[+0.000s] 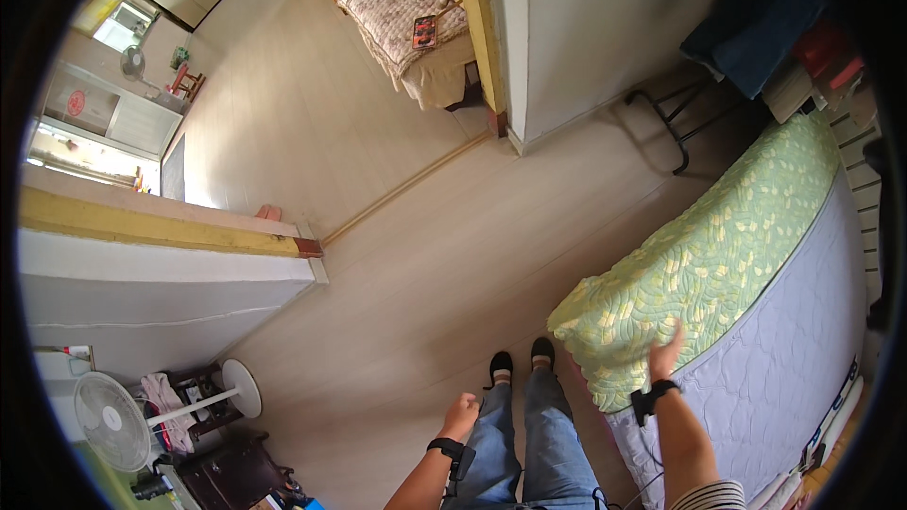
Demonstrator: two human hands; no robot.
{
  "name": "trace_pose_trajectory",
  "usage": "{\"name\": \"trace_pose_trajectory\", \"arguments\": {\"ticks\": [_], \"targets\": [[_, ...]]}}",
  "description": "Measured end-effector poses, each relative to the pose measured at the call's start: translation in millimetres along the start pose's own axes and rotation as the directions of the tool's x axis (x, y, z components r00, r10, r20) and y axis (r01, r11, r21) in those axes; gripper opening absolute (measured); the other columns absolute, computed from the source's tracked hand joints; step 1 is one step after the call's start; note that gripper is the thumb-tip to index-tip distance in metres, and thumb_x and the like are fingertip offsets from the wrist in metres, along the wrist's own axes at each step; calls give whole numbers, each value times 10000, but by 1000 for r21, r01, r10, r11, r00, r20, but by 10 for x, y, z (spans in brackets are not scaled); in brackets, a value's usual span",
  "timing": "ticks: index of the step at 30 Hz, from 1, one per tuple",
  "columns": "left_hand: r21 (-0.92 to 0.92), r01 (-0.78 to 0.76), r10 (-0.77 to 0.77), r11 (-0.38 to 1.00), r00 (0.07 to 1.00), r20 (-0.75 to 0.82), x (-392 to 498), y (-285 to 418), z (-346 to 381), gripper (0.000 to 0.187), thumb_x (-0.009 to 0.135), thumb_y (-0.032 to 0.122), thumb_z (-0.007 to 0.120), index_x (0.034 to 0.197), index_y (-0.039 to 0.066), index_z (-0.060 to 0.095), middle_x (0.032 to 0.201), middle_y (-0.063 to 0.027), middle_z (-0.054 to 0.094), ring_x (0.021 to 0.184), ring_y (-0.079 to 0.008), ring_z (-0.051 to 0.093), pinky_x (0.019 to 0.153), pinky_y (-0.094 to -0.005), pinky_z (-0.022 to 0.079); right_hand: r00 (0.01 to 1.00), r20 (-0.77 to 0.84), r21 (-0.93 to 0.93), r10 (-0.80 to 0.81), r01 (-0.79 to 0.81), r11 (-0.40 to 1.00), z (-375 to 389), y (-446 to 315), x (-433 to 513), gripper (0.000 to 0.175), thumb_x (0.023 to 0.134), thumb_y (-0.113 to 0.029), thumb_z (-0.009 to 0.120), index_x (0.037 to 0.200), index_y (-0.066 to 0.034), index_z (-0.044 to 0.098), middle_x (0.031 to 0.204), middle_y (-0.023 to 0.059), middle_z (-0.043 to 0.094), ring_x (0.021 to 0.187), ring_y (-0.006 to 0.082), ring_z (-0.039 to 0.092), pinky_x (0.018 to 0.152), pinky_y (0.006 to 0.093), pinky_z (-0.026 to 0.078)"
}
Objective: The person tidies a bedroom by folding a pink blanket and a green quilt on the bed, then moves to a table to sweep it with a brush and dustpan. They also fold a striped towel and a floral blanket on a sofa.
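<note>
My left hand (462, 414) hangs beside my left leg with its fingers curled; nothing shows in it. My right hand (665, 355) is over the near part of a green quilted bedspread (680, 276) with yellow leaf shapes, close to the spread's edge. It is blurred, its fingers look apart, and I cannot tell whether it touches the cloth. The bedspread covers the bed's side nearer the doorway and drapes over the edge. Beside it lies a bare stretch of pale lavender quilted mattress cover (765, 340). Both wrists wear black strapped devices.
A white pedestal fan (112, 419) and a dark wooden chair (230, 471) stand at lower left. A black metal frame (673, 127) stands beyond the bed. Past the floor strip (404, 188) of the doorway are another covered bed (404, 7) and pink slippers (268, 212).
</note>
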State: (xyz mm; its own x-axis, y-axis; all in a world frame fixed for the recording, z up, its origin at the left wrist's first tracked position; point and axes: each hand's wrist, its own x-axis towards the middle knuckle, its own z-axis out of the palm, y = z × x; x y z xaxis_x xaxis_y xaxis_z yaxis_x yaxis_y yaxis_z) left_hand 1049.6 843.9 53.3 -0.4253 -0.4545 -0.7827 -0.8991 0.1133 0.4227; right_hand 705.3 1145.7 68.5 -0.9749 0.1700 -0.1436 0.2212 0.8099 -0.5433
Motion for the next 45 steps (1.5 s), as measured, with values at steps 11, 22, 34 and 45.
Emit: {"name": "trace_pose_trajectory", "arguments": {"ticks": [11, 22, 34, 45], "targets": [[100, 84, -88, 991, 995, 43, -98, 32, -20, 364, 883, 280, 493, 1139, 36, 578, 1117, -201, 636, 1071, -362, 588, 918, -412, 459, 845, 171, -287, 506, -449, 846, 833, 250, -1359, 807, 881, -296, 519, 1527, -205, 44, 1529, 300, -48, 1367, 537, 147, 1109, 569, 168], [106, 7, -12, 994, 999, 46, 148, 264, -15, 359, 890, 289, 516, 1175, 75, 553, 1032, -176, 650, 984, -319, 618, 852, -388, 476, 888, -146, -146, 437, -456, 878, -548, 1432, -780, 590, 952, -218, 422, 1488, -79, 217, 1511, 263, 205, 1400, 418, 157, 1142, 468, 136], [193, 32, -50, 981, 995, 87, 174, 390, -16, 377, 882, 276, 517, 1154, 18, 560, 1082, -208, 644, 1052, -334, 607, 897, -385, 469, 769, 258, -97, 585, -581, 808, 898, 769, -1190, 900, 784, -379, 679, 1492, -244, 138, 1551, 213, -115, 1379, 520, 121, 1031, 578, 352], [132, -25, 21, 991, 999, 30, 317, 243, 80, 356, 875, 280, 513, 1142, 55, 580, 1057, -219, 649, 1016, -385, 606, 885, -426, 478, 419, 791, 282, 445, -897, 342, -51, -89, -1180, 625, 915, -167, 573, 1462, -197, 273, 1513, 224, 69, 1287, 482, 327, 889, 614, 452]]}}
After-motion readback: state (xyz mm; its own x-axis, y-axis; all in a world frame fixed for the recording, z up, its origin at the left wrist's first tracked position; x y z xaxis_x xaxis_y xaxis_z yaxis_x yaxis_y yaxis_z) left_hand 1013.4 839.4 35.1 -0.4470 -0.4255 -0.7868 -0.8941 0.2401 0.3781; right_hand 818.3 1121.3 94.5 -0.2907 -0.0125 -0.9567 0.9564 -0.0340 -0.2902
